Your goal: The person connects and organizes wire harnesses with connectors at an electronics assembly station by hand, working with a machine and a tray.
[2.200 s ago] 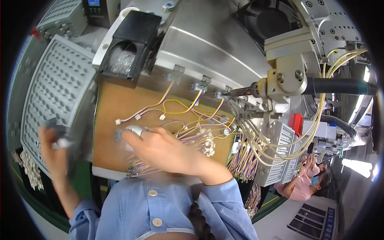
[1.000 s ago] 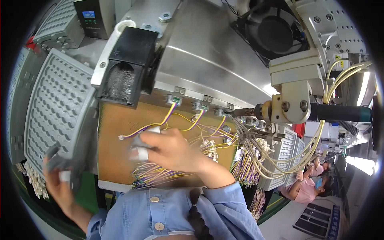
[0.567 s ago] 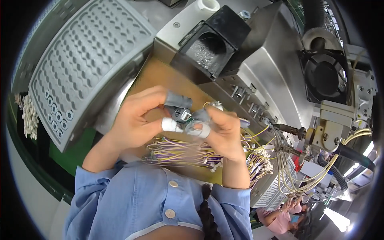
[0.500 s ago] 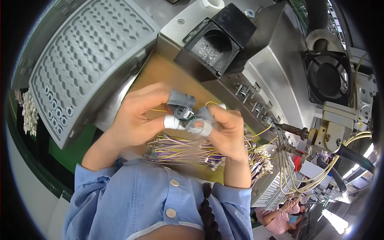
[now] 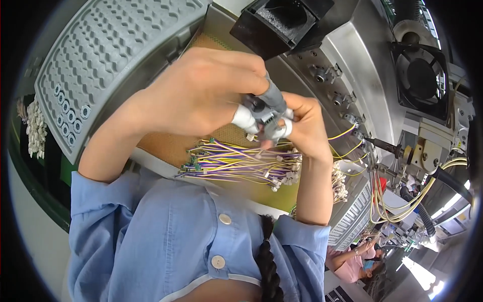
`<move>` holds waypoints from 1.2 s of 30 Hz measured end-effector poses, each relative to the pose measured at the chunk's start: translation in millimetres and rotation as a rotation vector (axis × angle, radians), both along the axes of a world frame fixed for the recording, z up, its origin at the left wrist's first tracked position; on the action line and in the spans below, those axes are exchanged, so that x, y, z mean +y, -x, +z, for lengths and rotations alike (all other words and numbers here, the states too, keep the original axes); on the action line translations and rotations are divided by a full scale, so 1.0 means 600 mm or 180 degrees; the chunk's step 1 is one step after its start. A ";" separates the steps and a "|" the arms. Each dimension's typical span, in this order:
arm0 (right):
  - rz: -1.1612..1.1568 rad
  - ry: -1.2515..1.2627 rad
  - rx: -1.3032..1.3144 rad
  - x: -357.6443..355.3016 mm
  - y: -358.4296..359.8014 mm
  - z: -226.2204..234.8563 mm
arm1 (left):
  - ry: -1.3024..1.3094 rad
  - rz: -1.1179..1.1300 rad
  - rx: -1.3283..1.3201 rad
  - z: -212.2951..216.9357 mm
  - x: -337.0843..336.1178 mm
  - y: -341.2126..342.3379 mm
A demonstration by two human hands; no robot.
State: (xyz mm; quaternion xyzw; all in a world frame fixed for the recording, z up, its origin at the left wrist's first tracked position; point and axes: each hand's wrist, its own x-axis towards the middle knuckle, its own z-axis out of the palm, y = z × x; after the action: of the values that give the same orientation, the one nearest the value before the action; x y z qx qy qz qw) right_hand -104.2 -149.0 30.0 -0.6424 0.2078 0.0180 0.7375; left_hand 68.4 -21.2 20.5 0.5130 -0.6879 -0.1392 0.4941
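My left hand (image 5: pixel 201 90) is closed round a small grey-and-black part (image 5: pixel 265 115), with its grey- and white-wrapped fingertips pressed on it. My right hand (image 5: pixel 311 126) meets it from the other side, its wrapped thumb and finger pinched at the part's edge. Motion blur and the fingers hide what exactly the right fingertips grip. Just below the hands lies a bundle of purple, yellow and white wires (image 5: pixel 231 158), with small green boards at its left end and white connectors at its right.
A grey dimpled tray (image 5: pixel 118 63) at the left carries several silver ring-like parts (image 5: pixel 73 116). White-tipped wires (image 5: pixel 36 131) hang beside it. Beyond my hands stand a black open box (image 5: pixel 274 30) and a metal housing. A black fan (image 5: pixel 421 75), a soldering-type tool (image 5: pixel 385 146) and a co-worker (image 5: pixel 349 264) are at right.
Both hands have moved slightly to the right, and the left hand has come up and over the part. The part is turned and the fingers are closer together. The view has shifted a little.
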 end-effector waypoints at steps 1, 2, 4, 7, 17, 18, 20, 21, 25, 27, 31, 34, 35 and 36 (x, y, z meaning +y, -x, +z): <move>-0.0015 -0.0062 -0.0142 0.012 0.001 0.001 | -0.0048 -0.0125 0.0263 -0.004 -0.004 0.002; -0.0003 -0.0122 -0.0301 0.019 -0.004 -0.003 | -0.0092 -0.0222 0.0508 -0.015 -0.009 0.001; -0.0011 -0.0187 -0.0459 0.032 0.000 -0.001 | -0.0320 -0.0205 0.1114 -0.041 0.012 0.016; -0.0867 0.0485 -0.0114 0.041 0.018 0.007 | -0.1168 0.0446 0.0267 -0.069 0.066 0.041; -0.2915 -0.0821 -0.0765 0.075 -0.013 -0.016 | -0.0926 0.0500 -0.0555 -0.081 0.083 0.080; -0.2923 -0.0793 -0.0780 0.074 -0.023 -0.013 | -0.1019 0.0497 -0.0621 -0.072 0.081 0.080; -0.3077 -0.0527 -0.0696 0.071 -0.041 -0.005 | -0.1090 0.0491 -0.0690 -0.076 0.083 0.079; -0.3088 -0.0579 -0.0876 0.062 -0.051 -0.005 | -0.1122 0.0450 -0.0815 -0.092 0.090 0.076; -0.2599 -0.0608 -0.0734 0.049 -0.033 -0.004 | -0.1132 0.0347 -0.0811 -0.102 0.095 0.064; -0.1853 -0.0082 -0.0425 0.040 -0.014 0.026 | -0.0914 0.0513 -0.0672 -0.083 0.084 0.057; -0.1309 0.2381 0.0149 0.071 0.065 0.035 | -0.0876 0.0510 -0.0183 -0.029 0.076 0.051; -0.0543 0.3405 0.0279 0.129 0.056 0.039 | -0.0010 0.0610 -0.0048 -0.031 0.079 0.077; -0.0229 0.3453 0.0445 0.138 0.051 0.034 | -0.0012 0.0657 -0.0193 -0.032 0.086 0.082; 0.0042 0.3559 0.0663 0.142 0.051 0.033 | -0.0060 0.0845 -0.0269 -0.032 0.096 0.084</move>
State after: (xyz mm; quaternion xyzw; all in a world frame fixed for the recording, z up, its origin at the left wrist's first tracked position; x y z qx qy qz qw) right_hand -134.8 -64.0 50.1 -0.9312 0.2534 -0.0269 0.2607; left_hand 18.1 36.5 1.3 0.6095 -0.6329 -0.0573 0.4739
